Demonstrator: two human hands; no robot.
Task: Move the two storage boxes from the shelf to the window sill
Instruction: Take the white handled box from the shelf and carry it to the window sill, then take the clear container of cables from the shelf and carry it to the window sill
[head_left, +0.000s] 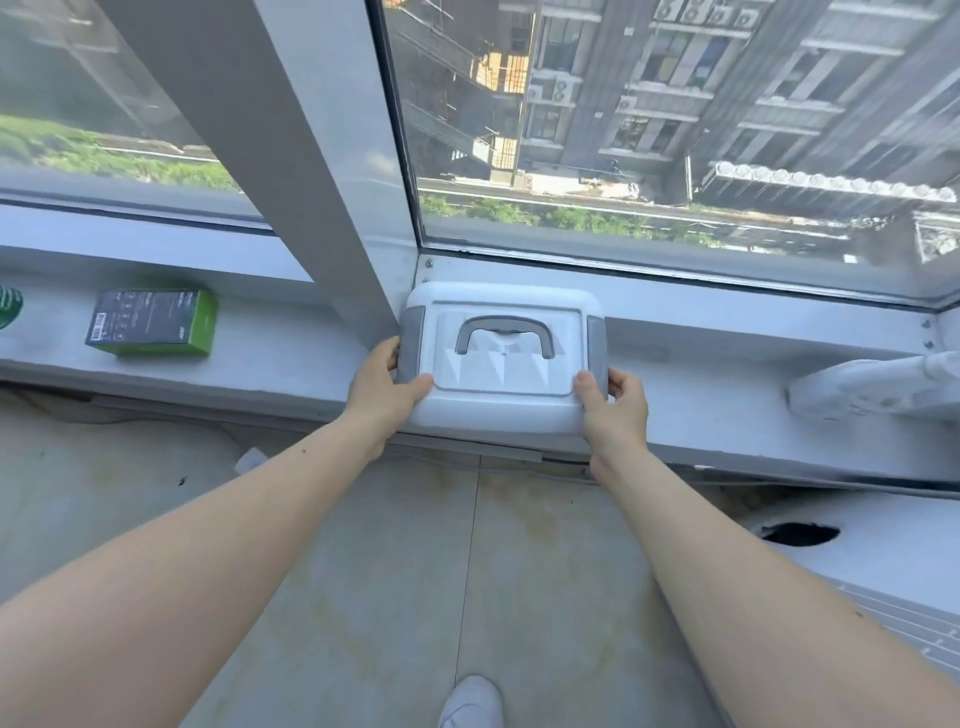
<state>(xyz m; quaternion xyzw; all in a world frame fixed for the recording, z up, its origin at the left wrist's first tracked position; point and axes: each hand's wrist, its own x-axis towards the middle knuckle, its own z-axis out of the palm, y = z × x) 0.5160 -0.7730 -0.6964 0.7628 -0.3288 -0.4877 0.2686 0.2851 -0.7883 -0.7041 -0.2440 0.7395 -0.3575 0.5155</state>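
A white storage box (501, 413) with a grey folded handle and grey side latches rests on the white window sill (727, 415), pushed against the window frame's upright post. My left hand (382, 387) grips its left side, thumb on the lid. My right hand (613, 410) grips its right front corner, thumb on the lid too. Only one storage box is in view; the shelf is out of sight.
A dark and green carton (150, 322) lies on the sill to the left, with a green round object (9, 306) at the far left edge. A white bundle (872, 387) lies on the sill at right. A dark hole (800, 534) marks the lower ledge.
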